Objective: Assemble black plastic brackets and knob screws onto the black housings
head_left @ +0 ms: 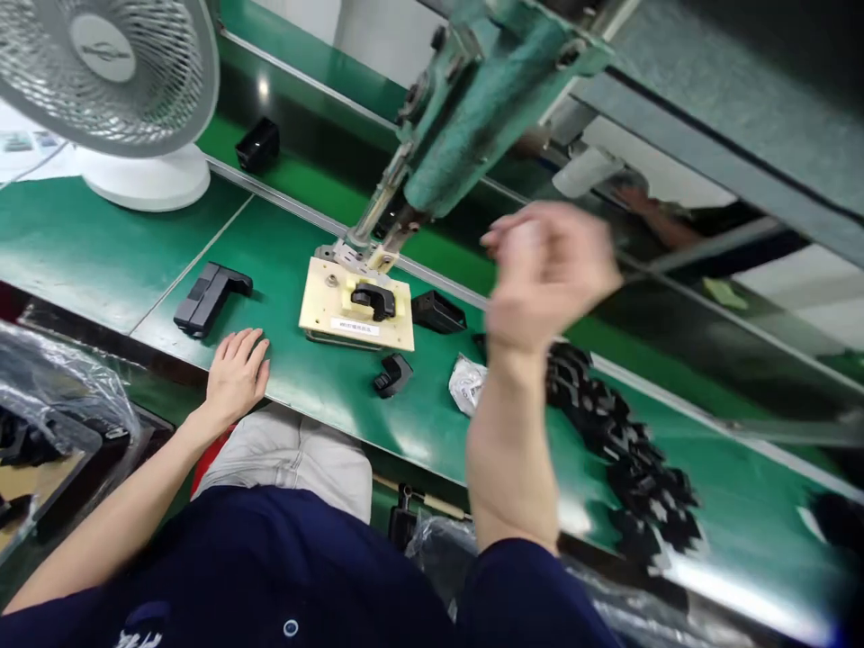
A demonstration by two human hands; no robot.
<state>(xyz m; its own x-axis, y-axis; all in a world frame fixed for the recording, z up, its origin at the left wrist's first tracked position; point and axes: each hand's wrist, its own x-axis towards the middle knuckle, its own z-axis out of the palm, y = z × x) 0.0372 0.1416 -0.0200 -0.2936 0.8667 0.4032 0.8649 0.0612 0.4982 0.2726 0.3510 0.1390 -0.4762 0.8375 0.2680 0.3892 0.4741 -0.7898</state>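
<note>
My left hand (238,371) lies flat on the near edge of the green workbench, fingers stretched out and holding nothing. Just beyond it rests a dark grey plastic part with a hooked arm (211,299). My right hand (550,265) is raised to the right of a green machine head (459,135); it looks curled, but motion blur hides what its fingers do. Under the machine head stands a cream fixture plate (320,306) with a label. A small black curved part (374,300) sits in its yellow holder. Another black curved part (392,375) lies in front of the fixture.
A black hollow part (438,311) and a crumpled clear bag (467,384) lie right of the fixture. Many black parts (627,441) are heaped farther right. A fan (145,175) stands at the left. Another black part (257,144) sits behind the bench's metal rail.
</note>
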